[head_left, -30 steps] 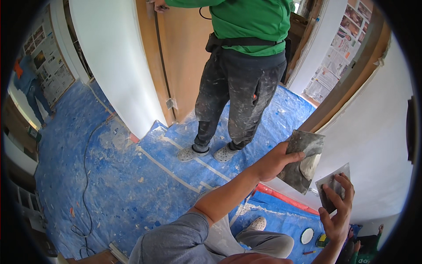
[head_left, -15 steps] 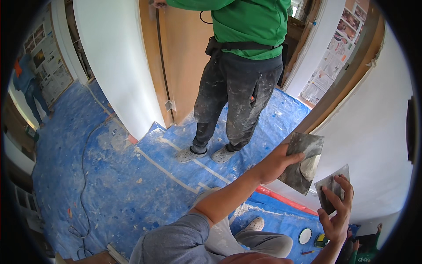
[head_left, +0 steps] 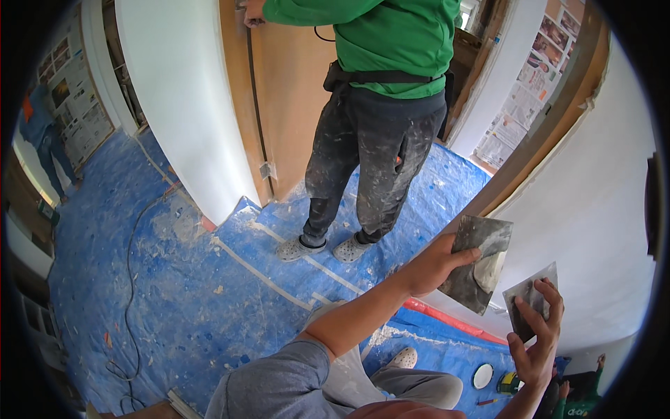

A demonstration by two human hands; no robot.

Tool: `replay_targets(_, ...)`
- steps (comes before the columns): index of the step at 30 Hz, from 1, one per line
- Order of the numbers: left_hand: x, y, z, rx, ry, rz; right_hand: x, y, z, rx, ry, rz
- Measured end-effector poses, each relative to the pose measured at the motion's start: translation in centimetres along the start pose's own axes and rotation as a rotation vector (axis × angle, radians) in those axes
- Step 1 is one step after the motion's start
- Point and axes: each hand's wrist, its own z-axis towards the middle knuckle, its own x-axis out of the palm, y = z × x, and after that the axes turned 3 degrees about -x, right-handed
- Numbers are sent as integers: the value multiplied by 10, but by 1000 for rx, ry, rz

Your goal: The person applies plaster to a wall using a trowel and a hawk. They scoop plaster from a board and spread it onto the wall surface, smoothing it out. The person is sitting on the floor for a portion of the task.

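Observation:
My left hand (head_left: 441, 264) grips a rectangular flat metal plate (head_left: 469, 269), its thumb across the face and its fingers mostly hidden behind. A pale lump of putty (head_left: 490, 271) clings to that plate's right side. In my right hand (head_left: 539, 343) is a smaller metal scraper blade (head_left: 522, 304), with fingertips pressed on its grey, smeared face. The two tools are held a short gap apart, in front of a white wall (head_left: 593, 230).
A person in a green top (head_left: 394, 49) stands ahead by a brown door (head_left: 293, 91). Blue sheeting (head_left: 209, 307), stained white, covers the floor, with a cable (head_left: 130, 300) on it. A white round lid or tub (head_left: 482, 376) sits low right. Another person (head_left: 43, 136) stands far left.
The person in green has lowered an arm, so the hand at the door edge shows more. My hands and both tools have barely shifted.

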Motion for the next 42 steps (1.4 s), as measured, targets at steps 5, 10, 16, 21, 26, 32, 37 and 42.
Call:
replay_targets(5,-2,1,1,7,-21,5,-4,-4,3,6,41,-52)
replay_targets(10,1,1,3,20,-16,-9,-1,-1,3,-17,5,-22)
replay_targets(16,5,0,6,-4,-115,68,-1,-8,6,-38,-31,-48)
replay_targets(21,6,-1,3,-23,-157,-23,-8,-11,21,-88,22,-128)
replay_targets(26,13,2,8,7,-148,11,-7,-15,16,-63,37,-137)
replay_targets(32,13,5,9,23,-141,3,-3,-13,22,-103,87,-120)
replay_targets(37,13,5,8,14,-118,37,0,-11,27,-149,109,-135)
replay_targets(42,17,0,4,32,-121,50,7,-12,29,-129,165,-169)
